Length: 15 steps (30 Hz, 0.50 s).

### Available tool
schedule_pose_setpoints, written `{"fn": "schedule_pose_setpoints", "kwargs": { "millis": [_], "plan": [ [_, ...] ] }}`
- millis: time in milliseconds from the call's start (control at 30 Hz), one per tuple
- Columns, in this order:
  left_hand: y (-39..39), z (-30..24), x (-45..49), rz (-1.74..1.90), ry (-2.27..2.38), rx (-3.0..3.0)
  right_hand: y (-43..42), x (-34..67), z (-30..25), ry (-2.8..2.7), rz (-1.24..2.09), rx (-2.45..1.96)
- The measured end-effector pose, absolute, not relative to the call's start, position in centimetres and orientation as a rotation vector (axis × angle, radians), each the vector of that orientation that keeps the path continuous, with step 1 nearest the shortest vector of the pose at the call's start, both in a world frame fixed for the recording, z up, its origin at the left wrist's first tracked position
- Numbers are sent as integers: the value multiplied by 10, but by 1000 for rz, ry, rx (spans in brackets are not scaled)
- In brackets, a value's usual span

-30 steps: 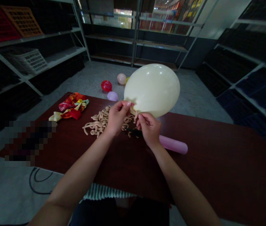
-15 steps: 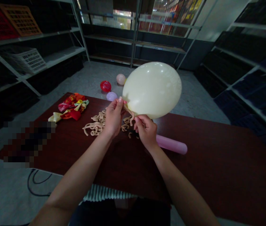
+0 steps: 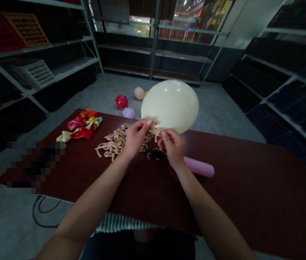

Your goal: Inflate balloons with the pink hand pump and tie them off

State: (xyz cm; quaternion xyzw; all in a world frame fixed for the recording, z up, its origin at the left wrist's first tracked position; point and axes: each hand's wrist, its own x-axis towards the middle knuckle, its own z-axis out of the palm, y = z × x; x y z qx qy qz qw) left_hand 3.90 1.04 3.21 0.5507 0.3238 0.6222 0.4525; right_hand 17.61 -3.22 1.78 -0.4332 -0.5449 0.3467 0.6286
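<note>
A large inflated pale-yellow balloon point(image 3: 170, 104) is held over the table, its neck toward me. My left hand point(image 3: 136, 136) pinches the balloon near its neck between thumb and fingers. My right hand point(image 3: 172, 144) is closed on a short tan rubber strip point(image 3: 157, 134) at the balloon's neck. Whether the strip goes around the neck is hidden by my fingers. Beside my left hand lies a pile of tan rubber strips point(image 3: 113, 142). A dark object point(image 3: 155, 153), partly covered, lies under my hands. The pink tube-shaped pump point(image 3: 200, 167) rests right of my right hand.
Uninflated balloons point(image 3: 83, 126) lie at the left end of the dark wooden table point(image 3: 236, 187). A red balloon point(image 3: 121, 101), a purple balloon point(image 3: 128, 113) and a pink balloon point(image 3: 138, 92) rest on the floor beyond. Shelves with crates point(image 3: 33, 74) line the room.
The balloon and both hands have come slightly lower, and my hands are closer together at the neck. The balloon has shifted a little left. The strip now shows as a shorter piece.
</note>
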Motion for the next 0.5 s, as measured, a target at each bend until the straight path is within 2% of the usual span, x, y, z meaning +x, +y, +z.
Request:
{"fn": "schedule_pose_setpoints", "kwargs": {
  "millis": [167, 500],
  "plan": [
    [12, 31, 40, 1537, 743, 969, -32, 175, 14, -1349, 806, -994],
    [14, 41, 30, 1616, 807, 929, -36, 170, 17, -1514, 722, -1033]
  ]
}}
